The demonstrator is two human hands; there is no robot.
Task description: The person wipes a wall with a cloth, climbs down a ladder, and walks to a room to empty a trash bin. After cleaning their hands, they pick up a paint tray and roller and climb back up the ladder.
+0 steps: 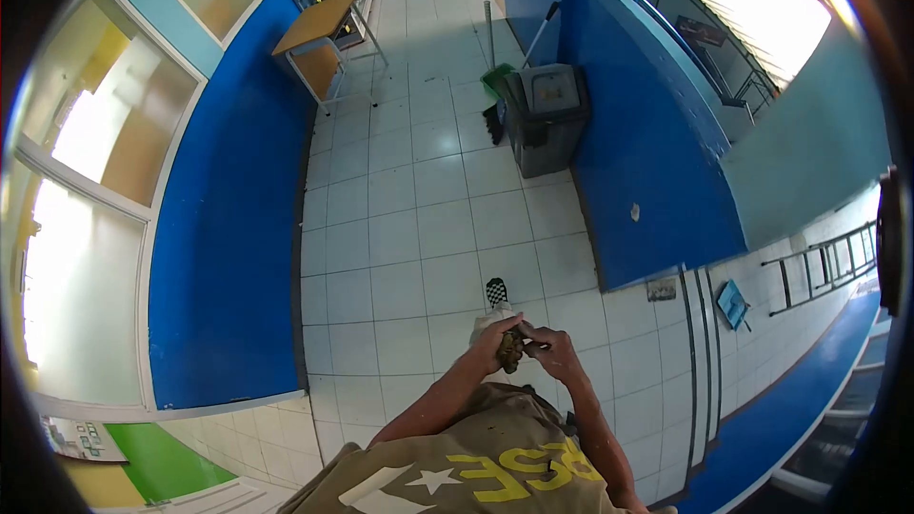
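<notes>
In front of my waist, my left hand [494,339] is closed around a small dark brown and yellowish mottled thing [511,354], too small to name. My right hand [552,346] meets it from the other side. Its fingers are bent, and their tips press at the top of the same thing, close to the left thumb. Both forearms reach up from the bottom edge. Just beyond the hands, a shoe in black and white checks [496,291] shows on the tiled floor [395,266].
A grey bin [547,128] stands against the blue wall ahead right, a green dustpan [497,81] and a broom [493,124] beside it. Ahead left is a wooden desk [319,21]. Farther right lie a blue dustpan [732,305] and a ladder [824,266].
</notes>
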